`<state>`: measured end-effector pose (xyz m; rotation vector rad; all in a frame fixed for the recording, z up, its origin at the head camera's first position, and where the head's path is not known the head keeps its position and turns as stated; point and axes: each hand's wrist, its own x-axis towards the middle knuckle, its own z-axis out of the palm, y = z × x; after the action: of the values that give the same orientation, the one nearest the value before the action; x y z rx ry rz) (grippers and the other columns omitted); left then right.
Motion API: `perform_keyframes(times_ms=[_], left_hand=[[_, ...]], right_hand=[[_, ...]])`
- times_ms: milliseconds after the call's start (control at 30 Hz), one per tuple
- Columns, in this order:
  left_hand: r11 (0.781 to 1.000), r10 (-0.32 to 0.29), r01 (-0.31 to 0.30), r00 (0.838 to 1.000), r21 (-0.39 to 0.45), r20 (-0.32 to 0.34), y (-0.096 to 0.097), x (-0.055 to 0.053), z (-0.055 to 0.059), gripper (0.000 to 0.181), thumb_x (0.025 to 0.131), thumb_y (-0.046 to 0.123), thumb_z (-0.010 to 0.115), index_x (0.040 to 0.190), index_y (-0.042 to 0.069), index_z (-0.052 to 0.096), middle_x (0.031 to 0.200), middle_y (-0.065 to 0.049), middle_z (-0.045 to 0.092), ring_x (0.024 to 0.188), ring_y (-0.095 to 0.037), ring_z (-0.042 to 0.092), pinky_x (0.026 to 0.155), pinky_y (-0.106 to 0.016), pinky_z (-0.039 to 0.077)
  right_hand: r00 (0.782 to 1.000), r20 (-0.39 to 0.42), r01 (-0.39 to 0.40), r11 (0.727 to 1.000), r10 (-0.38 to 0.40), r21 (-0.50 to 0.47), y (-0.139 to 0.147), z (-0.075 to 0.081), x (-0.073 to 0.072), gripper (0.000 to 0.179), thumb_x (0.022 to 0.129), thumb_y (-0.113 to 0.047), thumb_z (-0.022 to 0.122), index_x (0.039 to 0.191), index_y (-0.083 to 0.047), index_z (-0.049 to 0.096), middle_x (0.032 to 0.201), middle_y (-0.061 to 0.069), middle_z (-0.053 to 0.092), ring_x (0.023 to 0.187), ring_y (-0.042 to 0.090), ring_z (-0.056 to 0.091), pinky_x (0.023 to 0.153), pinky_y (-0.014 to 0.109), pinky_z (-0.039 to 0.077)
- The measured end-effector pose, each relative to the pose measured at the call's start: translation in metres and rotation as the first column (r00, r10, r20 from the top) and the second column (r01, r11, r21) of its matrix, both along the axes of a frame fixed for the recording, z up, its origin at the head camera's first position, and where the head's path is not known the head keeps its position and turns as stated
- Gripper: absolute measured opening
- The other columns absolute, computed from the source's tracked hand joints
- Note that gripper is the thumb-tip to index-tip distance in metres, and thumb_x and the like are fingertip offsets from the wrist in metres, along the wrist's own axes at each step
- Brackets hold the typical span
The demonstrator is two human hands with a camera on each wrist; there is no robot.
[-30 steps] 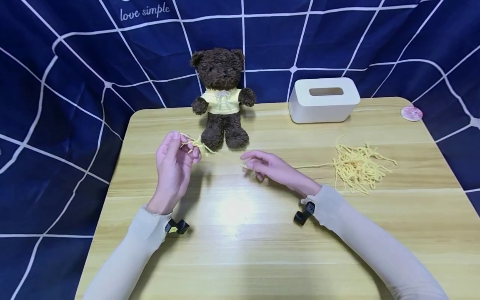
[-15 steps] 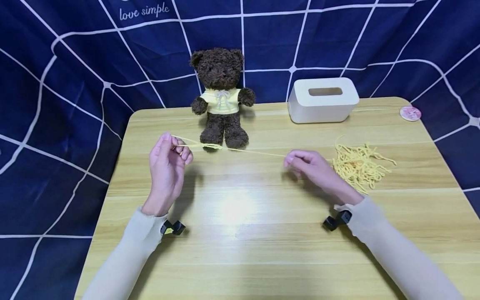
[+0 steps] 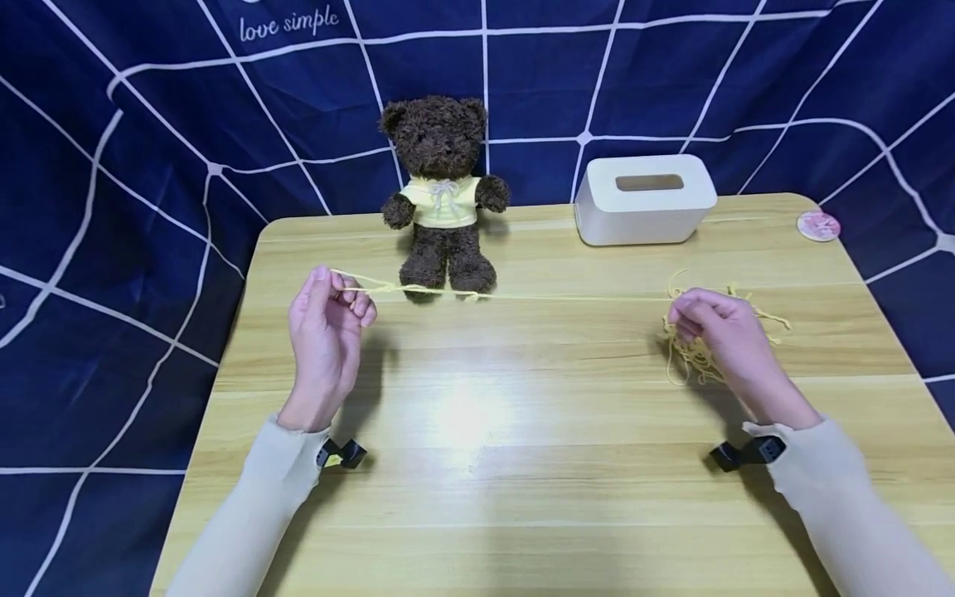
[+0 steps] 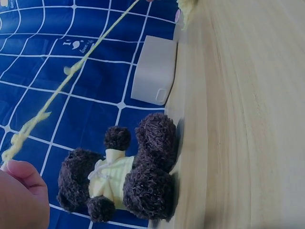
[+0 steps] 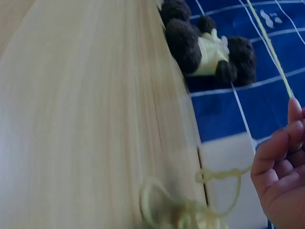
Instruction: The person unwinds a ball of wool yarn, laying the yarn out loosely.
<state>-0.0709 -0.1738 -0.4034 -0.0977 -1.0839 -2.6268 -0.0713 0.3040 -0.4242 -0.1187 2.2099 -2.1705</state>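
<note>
A length of yellow yarn (image 3: 552,297) runs nearly straight between the two hands, with tangled loops and a small knot towards its left part. The left hand (image 3: 328,332) pinches the looped end between thumb and fingers, raised above the table's left side. At the right, the right hand (image 3: 724,336) pinches the same strand. Beneath and behind it lies a loose pile of yellow yarn (image 3: 695,358), partly hidden by the hand. In the right wrist view, a slack strand of yarn (image 5: 221,174) also hangs from this hand towards the pile.
A brown teddy bear (image 3: 445,203) in a yellow shirt sits at the table's back edge, behind the strand. To its right stand a white tissue box (image 3: 645,199) and a pink round disc (image 3: 818,225). Blue gridded cloth (image 3: 537,83) hangs behind the wooden table (image 3: 522,464).
From mid-table, the right hand has moved far right to the yarn pile, drawing the strand out long and taut. The left hand has shifted slightly left, still holding the looped end.
</note>
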Motion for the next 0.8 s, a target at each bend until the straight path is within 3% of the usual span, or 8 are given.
perform_keyframes(times_ms=[233,400,500,667,800], left_hand=[[1.000,0.025,-0.025,1.000,-0.005,0.006,-0.005,0.001,-0.003,0.032,0.117,0.018,0.050,0.088,0.005,0.057,0.083,-0.009,0.054,0.067,-0.020,0.046,0.054,-0.025,0.042],[0.999,0.029,-0.029,1.000,0.016,0.012,-0.007,0.002,-0.004,0.033,0.117,0.019,0.051,0.088,0.003,0.055,0.084,-0.010,0.054,0.066,-0.020,0.046,0.054,-0.025,0.041],[0.999,0.033,-0.034,0.999,0.013,0.017,-0.008,0.002,-0.005,0.033,0.117,0.019,0.050,0.088,0.004,0.054,0.084,-0.010,0.054,0.067,-0.020,0.046,0.054,-0.025,0.041],[0.999,0.025,-0.025,1.000,0.026,0.015,-0.008,0.002,-0.005,0.034,0.117,0.018,0.051,0.087,0.003,0.054,0.083,-0.011,0.053,0.067,-0.020,0.046,0.054,-0.025,0.041],[1.000,0.022,-0.022,1.000,-0.013,0.006,-0.007,0.002,-0.006,0.034,0.118,0.019,0.049,0.087,0.005,0.053,0.083,-0.009,0.051,0.067,-0.020,0.047,0.054,-0.024,0.042]], right_hand=[[0.990,-0.010,0.136,0.978,-0.139,-0.160,0.046,-0.005,0.004,0.027,0.110,0.006,0.052,0.092,0.011,0.072,0.077,0.006,0.065,0.066,0.015,0.050,0.057,0.022,0.049],[0.970,0.024,0.242,0.961,-0.241,-0.136,0.082,-0.010,0.008,0.029,0.109,0.006,0.054,0.088,0.006,0.074,0.072,0.003,0.062,0.064,0.014,0.050,0.054,0.020,0.049],[0.941,0.067,0.337,0.938,-0.333,-0.081,0.103,-0.011,0.010,0.031,0.109,0.003,0.055,0.086,0.002,0.076,0.070,0.001,0.062,0.063,0.012,0.052,0.053,0.018,0.049],[0.869,0.116,0.488,0.871,-0.480,-0.055,0.136,-0.011,0.013,0.034,0.106,0.002,0.055,0.082,-0.001,0.079,0.066,-0.001,0.065,0.058,0.009,0.054,0.049,0.016,0.049],[0.818,0.143,0.568,0.822,-0.557,-0.042,0.151,-0.014,0.013,0.037,0.102,0.003,0.054,0.076,-0.003,0.078,0.061,-0.001,0.063,0.051,0.008,0.053,0.045,0.016,0.046]])
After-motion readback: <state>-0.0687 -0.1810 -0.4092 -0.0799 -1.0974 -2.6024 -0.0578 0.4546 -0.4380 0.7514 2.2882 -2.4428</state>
